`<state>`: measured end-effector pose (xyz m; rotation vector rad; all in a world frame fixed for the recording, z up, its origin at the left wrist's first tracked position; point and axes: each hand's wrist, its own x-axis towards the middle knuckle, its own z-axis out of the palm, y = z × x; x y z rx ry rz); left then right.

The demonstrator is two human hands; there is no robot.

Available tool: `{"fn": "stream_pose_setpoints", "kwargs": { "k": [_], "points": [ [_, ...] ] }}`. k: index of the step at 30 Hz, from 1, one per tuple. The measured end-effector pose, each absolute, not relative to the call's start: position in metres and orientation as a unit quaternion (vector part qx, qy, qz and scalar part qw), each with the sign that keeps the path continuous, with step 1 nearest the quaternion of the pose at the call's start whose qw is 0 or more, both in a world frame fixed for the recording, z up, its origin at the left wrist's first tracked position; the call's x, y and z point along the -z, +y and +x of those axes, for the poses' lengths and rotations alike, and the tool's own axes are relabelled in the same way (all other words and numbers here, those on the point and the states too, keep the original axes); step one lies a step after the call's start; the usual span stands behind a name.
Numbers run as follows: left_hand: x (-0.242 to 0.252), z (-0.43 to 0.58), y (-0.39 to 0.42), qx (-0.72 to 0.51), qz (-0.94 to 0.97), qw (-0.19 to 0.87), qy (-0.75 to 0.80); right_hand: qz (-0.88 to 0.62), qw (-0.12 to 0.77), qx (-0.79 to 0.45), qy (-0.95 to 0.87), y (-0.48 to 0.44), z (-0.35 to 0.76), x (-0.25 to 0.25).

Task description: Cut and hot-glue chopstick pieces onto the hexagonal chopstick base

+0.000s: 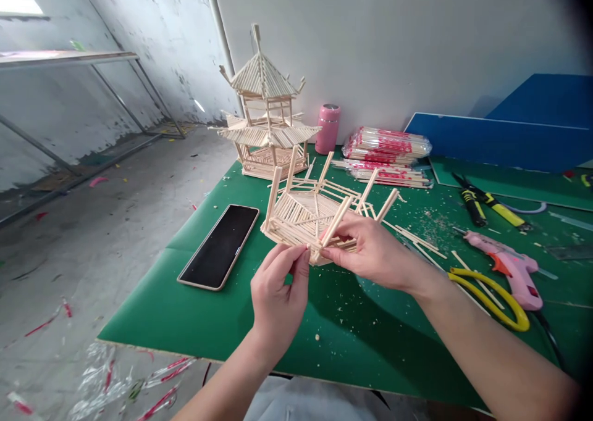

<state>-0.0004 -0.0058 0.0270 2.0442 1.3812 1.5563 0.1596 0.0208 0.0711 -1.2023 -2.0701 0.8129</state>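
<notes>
A six-sided base of pale wooden sticks (pixel 296 208), with upright posts at its corners, is between my hands and tilted toward me. My right hand (pixel 370 248) is closed on its front edge, thumb and fingers beside a front post (pixel 337 220). At the same corner, my left hand (pixel 282 279) pinches with thumb and forefinger; what lies between the fingertips is too small to make out. Behind the base stands a two-tiered pagoda model (pixel 266 106) made of similar sticks, with a pointed roof.
A phone (pixel 218 247) lies left on the green table (pixel 185 322). To the right are a pink glue gun (pixel 509 266), yellow-handled scissors (pixel 491 300), pliers (pixel 491 205) and loose sticks (pixel 417 239). Bagged sticks (pixel 386 152) and a pink tumbler (pixel 328 129) stand at the back.
</notes>
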Motion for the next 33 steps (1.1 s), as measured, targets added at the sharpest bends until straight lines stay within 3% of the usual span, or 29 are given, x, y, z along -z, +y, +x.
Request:
{"fn": "stream_pose_setpoints", "kwargs": {
  "k": [6,14,33],
  "points": [
    [-0.024,0.002,-0.005,-0.538,0.680,0.111,0.485,-0.466,0.289,-0.291,-0.784,0.022,0.157,-0.074],
    [-0.021,0.006,-0.005,-0.529,0.704,0.023,0.474,-0.472,0.284,-0.282,-0.786,0.021,0.154,-0.075],
    [-0.016,0.004,-0.001,-0.526,0.713,-0.011,0.464,-0.459,0.304,-0.294,-0.781,0.021,0.151,-0.073]
  ]
}}
